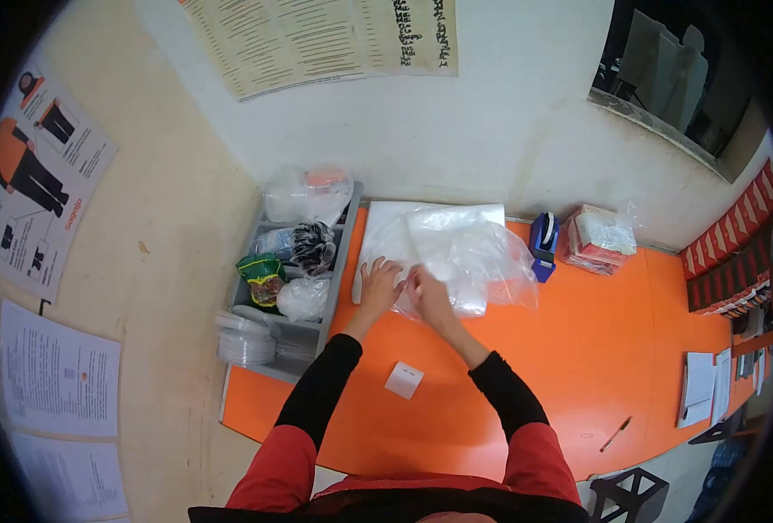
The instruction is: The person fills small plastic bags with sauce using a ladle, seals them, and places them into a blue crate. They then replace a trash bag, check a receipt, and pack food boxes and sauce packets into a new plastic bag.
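Note:
Clear plastic bags point(456, 253) lie in a flat pile at the back of the orange table. My left hand point(380, 286) rests on the left part of the pile with its fingers spread. Close beside it, my right hand point(427, 295) is closed, its fingers pinched at the near edge of a plastic bag; the fingertips are slightly blurred. A small white card or box point(404, 380) lies on the table between my forearms.
A grey divided tray point(341, 261) with wrapped goods and plastic lids point(247, 340) stands at left. Behind right are a blue tape dispenser point(544, 247) and a wrapped red box point(597, 240). A pen point(616, 433) and papers point(698, 388) lie farther right.

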Available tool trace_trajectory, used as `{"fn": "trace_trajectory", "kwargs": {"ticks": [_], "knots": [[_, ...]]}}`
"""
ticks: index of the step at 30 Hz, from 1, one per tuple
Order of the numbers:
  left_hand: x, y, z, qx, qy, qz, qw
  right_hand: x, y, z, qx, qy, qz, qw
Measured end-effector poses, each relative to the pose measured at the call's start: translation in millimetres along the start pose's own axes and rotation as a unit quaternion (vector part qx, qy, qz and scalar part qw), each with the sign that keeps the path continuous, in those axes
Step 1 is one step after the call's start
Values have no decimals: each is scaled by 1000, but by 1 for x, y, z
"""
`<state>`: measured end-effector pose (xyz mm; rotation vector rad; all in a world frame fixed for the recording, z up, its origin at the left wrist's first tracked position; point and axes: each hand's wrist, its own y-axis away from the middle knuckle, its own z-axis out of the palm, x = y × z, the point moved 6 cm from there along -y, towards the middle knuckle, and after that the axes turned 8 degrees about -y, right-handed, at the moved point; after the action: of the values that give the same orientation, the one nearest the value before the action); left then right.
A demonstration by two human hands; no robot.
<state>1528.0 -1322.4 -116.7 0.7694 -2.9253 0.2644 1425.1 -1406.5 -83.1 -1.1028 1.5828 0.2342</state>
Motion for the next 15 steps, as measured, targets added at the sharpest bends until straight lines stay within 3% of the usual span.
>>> {"fn": "trace_trajectory", "kwargs": {"ticks": [2, 3, 7, 10, 13, 15], "knots": [[-1, -2, -6, 0, 1, -5, 1000, 2, 12, 19, -51, 28, -102, 993], [0, -1, -11, 4, 3, -13, 1000, 8, 8, 17, -17, 85, -131, 988], [-5, 1, -4, -15, 49, -34, 998, 50, -12, 21, -128, 108, -30, 985], [-14, 1, 7, -20, 124, -60, 990, 60, -25, 21, -126, 143, 25, 981], [-18, 1, 10, 26, 134, -35, 990, 55, -27, 17, -162, 172, -2, 972], [-23, -1, 12, 37, 151, -37, 987, 52, -23, 11, -168, 113, -8, 979]]}}
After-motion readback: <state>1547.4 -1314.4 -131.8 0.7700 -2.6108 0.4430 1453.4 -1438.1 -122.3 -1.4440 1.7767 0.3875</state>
